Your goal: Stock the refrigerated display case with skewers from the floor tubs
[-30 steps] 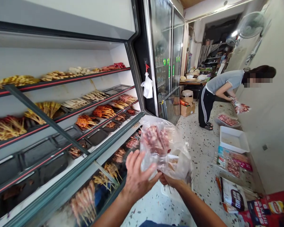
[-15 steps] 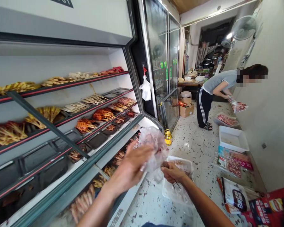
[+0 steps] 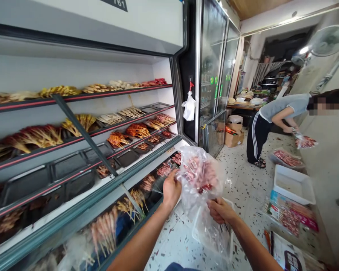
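A clear plastic bag (image 3: 196, 162) with pink meat skewers (image 3: 205, 175) inside is held up in front of me. At its left side, my left hand (image 3: 171, 190) is closed on the plastic. My right hand (image 3: 222, 211) is closed around the skewers' sticks at the lower right of the bag, and thin stick ends show below the fist. Loose plastic hangs between the hands. Beneath them a white plastic tub (image 3: 230, 244) stands on the floor, partly hidden by the bag and my right hand.
On the left is a display fridge (image 3: 107, 184) with skewers and black trays (image 3: 127, 158). A person (image 3: 282, 113) bends by the right wall, holding bagged skewers (image 3: 305, 142). A white bin (image 3: 293, 184) and packaged meat (image 3: 290, 214) lie along the right. Glass-door coolers (image 3: 213, 67) stand behind.
My view has swung left. The left hand has moved from in front of the bag to its left edge, and the meat inside shows more clearly. The right hand keeps its grip.
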{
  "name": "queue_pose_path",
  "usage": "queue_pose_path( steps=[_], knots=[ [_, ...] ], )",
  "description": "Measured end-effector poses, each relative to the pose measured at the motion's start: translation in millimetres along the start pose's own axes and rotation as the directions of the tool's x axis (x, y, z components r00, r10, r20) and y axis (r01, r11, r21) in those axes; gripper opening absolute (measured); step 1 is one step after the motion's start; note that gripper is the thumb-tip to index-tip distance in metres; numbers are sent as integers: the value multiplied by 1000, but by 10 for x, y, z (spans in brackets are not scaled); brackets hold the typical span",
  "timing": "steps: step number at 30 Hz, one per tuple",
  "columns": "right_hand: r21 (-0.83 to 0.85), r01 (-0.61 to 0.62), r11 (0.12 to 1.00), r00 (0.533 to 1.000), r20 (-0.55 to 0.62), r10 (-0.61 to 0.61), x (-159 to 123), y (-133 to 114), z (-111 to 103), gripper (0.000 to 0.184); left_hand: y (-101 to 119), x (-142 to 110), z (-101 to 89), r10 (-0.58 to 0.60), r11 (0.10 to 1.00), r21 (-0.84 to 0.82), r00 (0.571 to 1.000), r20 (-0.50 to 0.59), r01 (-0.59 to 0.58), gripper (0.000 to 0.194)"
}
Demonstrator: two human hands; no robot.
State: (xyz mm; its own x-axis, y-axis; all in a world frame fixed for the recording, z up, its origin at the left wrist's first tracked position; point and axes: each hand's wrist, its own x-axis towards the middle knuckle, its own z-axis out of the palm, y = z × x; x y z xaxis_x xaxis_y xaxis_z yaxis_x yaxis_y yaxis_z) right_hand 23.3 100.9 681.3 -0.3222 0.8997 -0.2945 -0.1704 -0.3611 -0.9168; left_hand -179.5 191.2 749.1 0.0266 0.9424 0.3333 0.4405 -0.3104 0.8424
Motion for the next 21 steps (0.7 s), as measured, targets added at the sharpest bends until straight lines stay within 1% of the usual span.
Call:
queue_pose_path(
  steps=[1,3,6,7,8,10,12,14,15,16,17,18,19,20,21],
  knots=[
    [-5,-6,1000,1000,-6,6,-32,8,-24,67,-23,56,-56,29,999,35,998,-53,-27,33],
    [12,-17,1000,1000,-24,18,-96,30,-76,66,-51,132,-163,44,994,110,987,-152,-28,28],
    [28,-20,999,999,-49,22,-172,73,-140,64,-59,147,-252,80,988,150,943,-324,-32,26],
    [28,-14,999,998,-64,16,-185,87,-149,64,-56,129,-258,109,987,150,931,-347,-59,26],
    [26,-3,1000,996,-87,6,-189,100,-148,63,-52,98,-252,149,983,154,926,-346,-101,27],
    [23,20,1000,990,-143,-16,-167,121,-115,64,-42,-6,-202,248,963,173,926,-285,-205,31],
    [45,47,998,978,-207,-37,-111,135,-46,67,-33,-173,-112,332,935,193,926,-181,-298,36],
    [99,95,991,963,-260,-66,-33,149,34,70,-35,-400,-6,395,905,196,917,-55,-378,44],
    [133,119,984,959,-274,-79,8,157,67,71,-44,-524,38,433,884,175,900,44,-434,49],
    [164,133,977,958,-275,-85,46,165,89,72,-59,-640,70,476,858,124,863,171,-498,55],
    [189,138,972,961,-262,-85,81,174,101,73,-81,-734,85,514,836,41,809,286,-547,59],
    [208,130,969,969,-234,-80,109,181,102,73,-108,-794,81,537,830,-55,768,349,-555,57],
    [223,117,968,977,-201,-71,131,184,96,72,-138,-807,61,532,845,-146,775,341,-515,50],
    [232,101,967,984,-164,-63,146,182,87,71,-166,-771,28,481,873,-231,835,267,-429,39],
    [234,86,968,990,-127,-57,155,172,83,69,-191,-686,-10,369,894,-323,919,140,-310,29]
  ],
)
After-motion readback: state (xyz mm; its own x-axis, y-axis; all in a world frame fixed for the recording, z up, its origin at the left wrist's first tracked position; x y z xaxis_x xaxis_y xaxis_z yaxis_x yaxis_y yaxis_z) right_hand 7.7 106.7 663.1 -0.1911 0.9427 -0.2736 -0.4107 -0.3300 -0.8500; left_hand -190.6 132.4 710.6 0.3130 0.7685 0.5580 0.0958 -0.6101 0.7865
